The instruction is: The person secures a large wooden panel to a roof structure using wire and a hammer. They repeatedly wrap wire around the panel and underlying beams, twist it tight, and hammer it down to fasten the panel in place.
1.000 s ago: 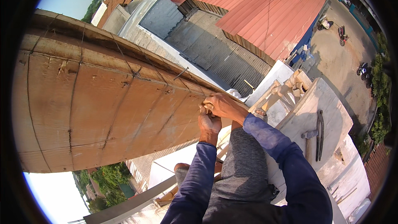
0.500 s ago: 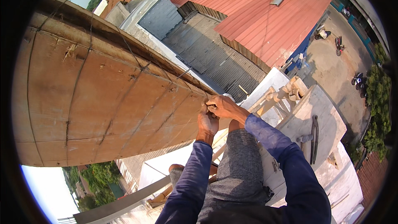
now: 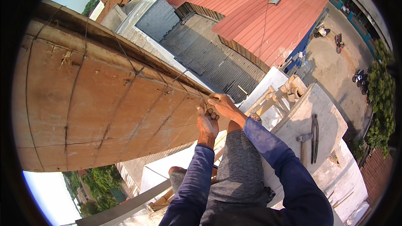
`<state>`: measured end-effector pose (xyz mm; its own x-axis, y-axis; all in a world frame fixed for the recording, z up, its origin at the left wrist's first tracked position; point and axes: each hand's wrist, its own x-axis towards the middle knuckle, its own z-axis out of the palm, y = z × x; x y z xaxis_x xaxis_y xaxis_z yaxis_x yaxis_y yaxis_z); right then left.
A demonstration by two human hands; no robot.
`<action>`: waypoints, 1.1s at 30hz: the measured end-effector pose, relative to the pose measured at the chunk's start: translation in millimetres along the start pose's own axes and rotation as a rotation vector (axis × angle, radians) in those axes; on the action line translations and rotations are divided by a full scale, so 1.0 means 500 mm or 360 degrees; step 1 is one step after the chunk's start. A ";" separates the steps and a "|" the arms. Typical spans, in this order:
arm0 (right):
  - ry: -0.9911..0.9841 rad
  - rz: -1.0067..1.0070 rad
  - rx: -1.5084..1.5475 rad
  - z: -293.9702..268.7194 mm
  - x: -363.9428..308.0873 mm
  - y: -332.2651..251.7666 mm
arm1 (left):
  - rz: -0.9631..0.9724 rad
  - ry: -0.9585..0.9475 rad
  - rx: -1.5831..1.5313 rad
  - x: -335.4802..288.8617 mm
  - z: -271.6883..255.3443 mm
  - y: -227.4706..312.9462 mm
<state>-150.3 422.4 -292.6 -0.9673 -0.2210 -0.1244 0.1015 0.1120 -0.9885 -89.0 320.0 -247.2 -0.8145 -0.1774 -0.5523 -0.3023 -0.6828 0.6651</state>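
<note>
A large curved plywood panel (image 3: 121, 100) fills the left side, with several thin dark tie wires (image 3: 75, 88) running across its face and over its top edge. At the panel's right end, my left hand (image 3: 207, 124) is just below the top edge, palm turned up and fingers curled in. My right hand (image 3: 226, 108) is above and right of it, thumb and forefinger pinched together at the panel's edge. A wire seems to run by my fingertips, but what either hand grips is too small to make out.
Right of my leg, pincers (image 3: 315, 138) and a hammer (image 3: 304, 139) lie on a pale, dusty curved board (image 3: 289, 146). Wooden framing pieces (image 3: 289, 94) stand beyond it. Far below are a red metal roof (image 3: 251, 8), a grey roof (image 3: 201, 46) and a yard with parked motorbikes (image 3: 338, 42).
My hands were close together at the panel's edge; now they have drawn slightly apart, the left a little lower. The whole view has shifted slightly.
</note>
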 end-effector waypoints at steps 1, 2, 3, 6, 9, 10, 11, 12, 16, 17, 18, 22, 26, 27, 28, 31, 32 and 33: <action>0.0048 0.0109 0.0079 0.010 0.006 0.010 | 0.0004 0.0011 0.0005 0.002 -0.003 -0.003; -0.0010 0.0216 0.0194 0.019 0.017 0.015 | 0.0003 -0.0007 0.0015 0.003 -0.006 -0.004; -0.0068 0.0381 0.0279 0.029 0.028 0.017 | -0.0004 -0.0004 0.0026 0.004 -0.008 -0.006; -0.0234 0.0473 0.0633 0.033 0.030 0.014 | -0.0001 -0.0063 0.0039 0.005 -0.009 -0.001; -0.0303 0.0497 0.0834 0.028 0.020 -0.007 | 0.0056 -0.0104 0.0009 -0.001 -0.007 0.006; -0.0306 0.0581 0.0841 0.026 0.015 -0.014 | 0.0085 -0.0138 0.0021 -0.005 -0.006 0.006; -0.0322 0.0550 0.0864 0.021 0.012 -0.020 | 0.0109 -0.0144 0.0032 -0.007 -0.005 0.006; -0.0339 0.0555 0.0854 0.015 0.011 -0.025 | 0.0114 -0.0156 0.0045 -0.010 -0.003 0.004; -0.0112 0.0463 0.0839 -0.013 0.016 -0.022 | 0.0008 0.0048 0.0299 -0.008 0.001 -0.001; -0.0044 0.0418 0.0827 -0.018 0.018 -0.016 | -0.0032 0.0140 0.0421 -0.003 0.001 0.002; -0.0011 0.0284 0.0751 -0.020 0.017 -0.008 | -0.0026 0.0092 0.0477 0.002 0.000 0.006; 0.0055 -0.0123 0.0276 0.016 0.001 0.020 | -0.0036 0.0005 0.0680 0.032 -0.009 0.041; 0.0252 -0.0072 -0.0037 0.066 -0.020 0.025 | -0.0162 -0.0105 0.0941 0.048 -0.027 0.077; 0.0263 -0.0047 0.0011 0.072 -0.025 0.024 | -0.0151 -0.0084 0.1018 0.048 -0.031 0.081; 0.0274 -0.0020 0.0059 0.076 -0.032 0.023 | -0.0173 -0.0109 0.0930 0.048 -0.034 0.083; 0.0236 0.0090 0.0277 0.084 -0.049 0.019 | -0.0168 -0.0224 0.0663 0.049 -0.034 0.084; 0.0203 0.0194 0.0597 0.088 -0.054 0.019 | -0.0187 -0.0319 0.0552 0.050 -0.031 0.083; 0.0188 0.0256 0.0923 0.090 -0.058 0.019 | -0.0225 -0.0277 0.0476 0.050 -0.027 0.081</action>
<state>-110.8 386.0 -302.2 -0.9453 -0.1325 -0.2982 0.3261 -0.4179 -0.8479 -114.9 278.3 -240.9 -0.8188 0.0446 -0.5724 -0.5280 -0.4501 0.7202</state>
